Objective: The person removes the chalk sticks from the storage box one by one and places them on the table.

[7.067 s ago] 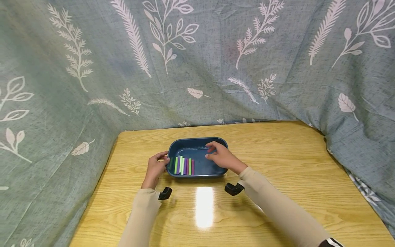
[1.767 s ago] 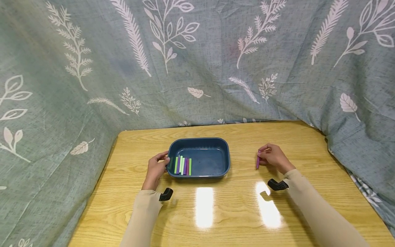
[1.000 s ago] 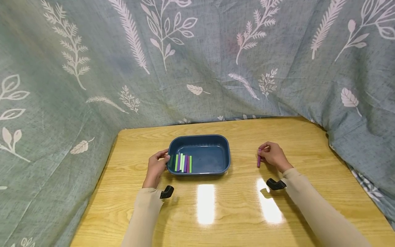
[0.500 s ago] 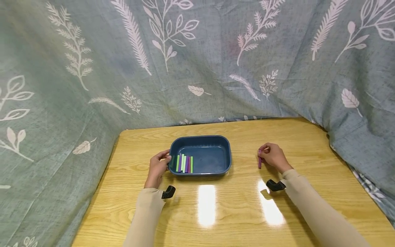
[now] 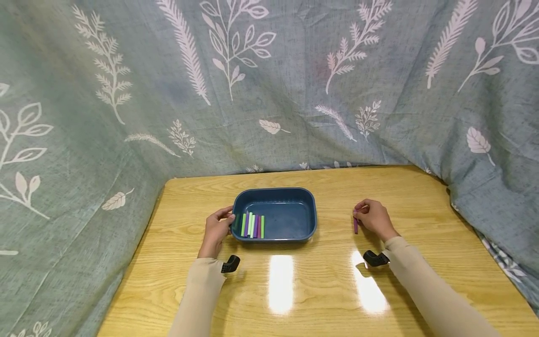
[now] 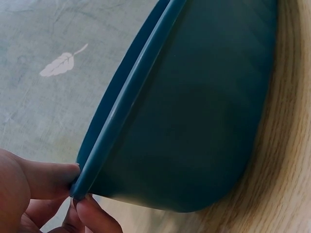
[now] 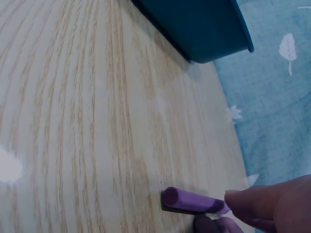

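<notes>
My left hand (image 5: 216,231) grips the left end of a dark blue tray (image 5: 309,231); in the left wrist view the thumb (image 6: 53,177) and fingers pinch its rim (image 6: 112,121). A row of several green, white and purple chalk sticks (image 5: 252,225) stands side by side in the tray's left part. To the right of the tray, my right hand (image 5: 374,219) pinches the far end of a purple chalk stick (image 7: 194,200) between thumb and fingers. That stick lies along the table, its near end showing and its far end partly hidden by the fingertips.
The tray sits toward the back of a wooden table (image 5: 320,290), with glare spots near the front. A grey-green leaf-print cloth (image 5: 294,140) hangs behind and along both sides. A black wrist camera (image 5: 376,258) sticks out from each sleeve.
Seven seconds ago my right hand was over the tray and a purple stick ended the row; that stick is now on the table at right. During the last second both hands stay nearly still.
</notes>
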